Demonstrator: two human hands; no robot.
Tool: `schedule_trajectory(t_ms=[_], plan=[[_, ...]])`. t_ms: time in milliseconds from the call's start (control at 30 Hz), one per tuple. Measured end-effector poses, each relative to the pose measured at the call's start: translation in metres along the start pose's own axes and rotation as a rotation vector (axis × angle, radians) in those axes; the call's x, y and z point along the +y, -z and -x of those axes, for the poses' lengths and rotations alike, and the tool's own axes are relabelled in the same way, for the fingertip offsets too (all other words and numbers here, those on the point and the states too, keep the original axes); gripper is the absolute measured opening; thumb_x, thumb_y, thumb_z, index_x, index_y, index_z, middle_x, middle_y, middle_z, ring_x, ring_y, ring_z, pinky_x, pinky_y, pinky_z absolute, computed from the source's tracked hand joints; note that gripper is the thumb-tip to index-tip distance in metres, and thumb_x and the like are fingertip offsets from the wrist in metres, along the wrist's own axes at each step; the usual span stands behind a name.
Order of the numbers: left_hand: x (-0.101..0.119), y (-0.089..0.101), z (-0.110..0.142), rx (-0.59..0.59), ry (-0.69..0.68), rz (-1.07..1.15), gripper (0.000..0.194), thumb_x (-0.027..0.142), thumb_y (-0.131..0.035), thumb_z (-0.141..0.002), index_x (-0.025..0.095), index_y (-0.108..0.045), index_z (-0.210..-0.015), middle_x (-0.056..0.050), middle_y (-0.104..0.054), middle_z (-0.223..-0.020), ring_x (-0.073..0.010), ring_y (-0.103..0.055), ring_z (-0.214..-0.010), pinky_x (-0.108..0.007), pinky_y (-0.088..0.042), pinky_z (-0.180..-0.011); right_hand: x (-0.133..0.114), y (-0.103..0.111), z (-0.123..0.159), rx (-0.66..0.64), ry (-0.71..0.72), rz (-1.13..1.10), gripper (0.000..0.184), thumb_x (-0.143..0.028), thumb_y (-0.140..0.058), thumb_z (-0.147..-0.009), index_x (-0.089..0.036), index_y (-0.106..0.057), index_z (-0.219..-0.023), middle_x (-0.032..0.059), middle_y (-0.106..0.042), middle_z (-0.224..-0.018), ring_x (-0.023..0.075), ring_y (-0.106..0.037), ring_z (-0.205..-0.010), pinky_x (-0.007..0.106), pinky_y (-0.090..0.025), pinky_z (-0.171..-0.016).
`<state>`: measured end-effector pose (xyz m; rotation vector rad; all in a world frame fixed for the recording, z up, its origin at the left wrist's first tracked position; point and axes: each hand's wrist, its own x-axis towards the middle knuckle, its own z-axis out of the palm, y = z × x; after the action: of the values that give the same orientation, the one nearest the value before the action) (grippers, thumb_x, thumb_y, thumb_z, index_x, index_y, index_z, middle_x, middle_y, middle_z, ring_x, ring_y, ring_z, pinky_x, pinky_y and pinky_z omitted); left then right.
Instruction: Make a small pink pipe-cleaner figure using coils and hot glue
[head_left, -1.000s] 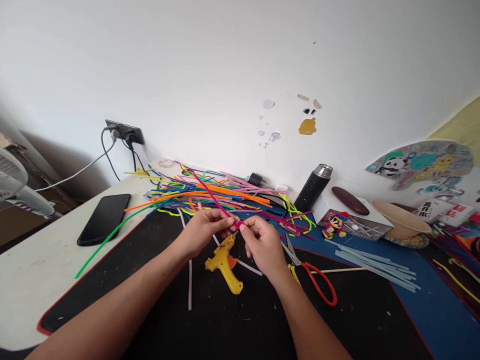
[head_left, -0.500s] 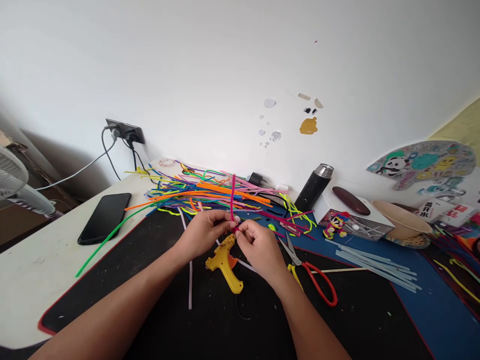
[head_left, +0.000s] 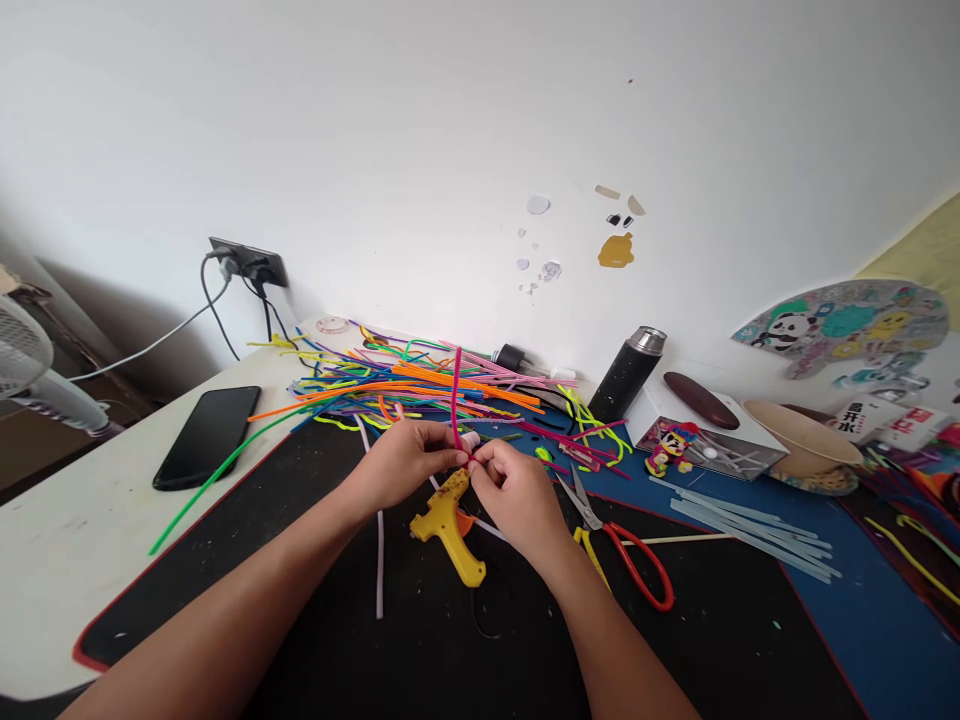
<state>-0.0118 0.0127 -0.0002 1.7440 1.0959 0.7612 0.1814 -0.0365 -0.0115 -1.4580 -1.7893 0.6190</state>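
Both hands meet above the black mat, pinching a magenta pipe cleaner (head_left: 456, 395) whose long end sticks up between them. My left hand (head_left: 409, 462) grips it with thumb and forefinger. Fingers of my right hand (head_left: 519, 490) are closed on the lower part of the same pipe cleaner, close to the left fingertips. Exactly how it is bent there is hidden by the fingers. Just below lies a yellow hot glue gun (head_left: 454, 530), its tip end beneath the hands. To the right are open scissors (head_left: 637, 565) with red handles.
A heap of coloured pipe cleaners (head_left: 405, 385) spreads behind the hands. On the left lies a black phone (head_left: 208, 437). A black thermos (head_left: 630, 375), a small toy figure (head_left: 670, 450), glue sticks (head_left: 754, 535) and a bowl (head_left: 802, 440) stand or lie to the right.
The upright end of the magenta pipe cleaner has shifted slightly left and leans a little more. Both hands stay almost in place, still pinching it.
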Motion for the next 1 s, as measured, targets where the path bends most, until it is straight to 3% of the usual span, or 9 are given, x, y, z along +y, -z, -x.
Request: schedule_trajectory(t_ms=[133, 300, 467, 800, 1000], plan=[[0.002, -0.001, 0.0, 0.0, 0.02, 0.013, 0.027, 0.045, -0.073, -0.08, 0.018, -0.078, -0.077, 0.001, -0.069, -0.069, -0.0169, -0.059, -0.067, -0.026, -0.042, -0.064, 0.0, 0.0, 0.0, -0.017, -0.009, -0.031, 0.015, -0.033, -0.058, -0.093, -0.024, -0.061, -0.08, -0.0067, -0.047, -0.055, 0.0135, -0.042, -0.049, 0.027, -0.029, -0.051], [0.006, -0.006, 0.0, 0.033, 0.036, 0.257, 0.032, 0.048, -0.083, -0.072, 0.018, -0.074, -0.072, 0.001, -0.065, -0.065, -0.0143, -0.055, -0.063, -0.025, -0.044, -0.063, 0.0, 0.0, 0.001, -0.036, -0.057, -0.177, 0.02, -0.04, -0.056, -0.097, -0.024, -0.063, -0.088, -0.0056, -0.051, -0.059, 0.0137, -0.047, -0.048, 0.026, -0.034, -0.049], [0.004, -0.014, -0.001, 0.092, 0.039, 0.456, 0.036, 0.048, -0.089, -0.068, 0.017, -0.076, -0.078, 0.0, -0.067, -0.068, -0.0121, -0.052, -0.062, -0.024, -0.043, -0.061, 0.0, -0.001, 0.0, -0.032, -0.065, -0.264, 0.023, -0.044, -0.057, -0.098, -0.023, -0.063, -0.094, -0.0062, -0.051, -0.061, 0.0128, -0.05, -0.048, 0.025, -0.038, -0.049], [0.0, -0.017, -0.002, 0.083, 0.051, 0.523, 0.038, 0.052, -0.089, -0.07, 0.016, -0.078, -0.076, -0.003, -0.071, -0.072, -0.0127, -0.054, -0.061, -0.025, -0.044, -0.06, -0.01, 0.005, -0.001, 0.007, -0.137, -0.417, 0.023, -0.043, -0.061, -0.095, -0.02, -0.063, -0.089, -0.0065, -0.054, -0.055, 0.0108, -0.048, -0.04, 0.023, -0.035, -0.044], [0.002, -0.017, -0.002, 0.082, 0.029, 0.448, 0.04, 0.055, -0.086, -0.072, 0.017, -0.076, -0.074, -0.001, -0.069, -0.067, -0.0125, -0.053, -0.059, -0.025, -0.044, -0.059, -0.011, 0.007, 0.0, 0.003, -0.141, -0.381, 0.025, -0.042, -0.061, -0.095, -0.02, -0.063, -0.084, -0.008, -0.049, -0.048, 0.0104, -0.044, -0.038, 0.024, -0.033, -0.043]])
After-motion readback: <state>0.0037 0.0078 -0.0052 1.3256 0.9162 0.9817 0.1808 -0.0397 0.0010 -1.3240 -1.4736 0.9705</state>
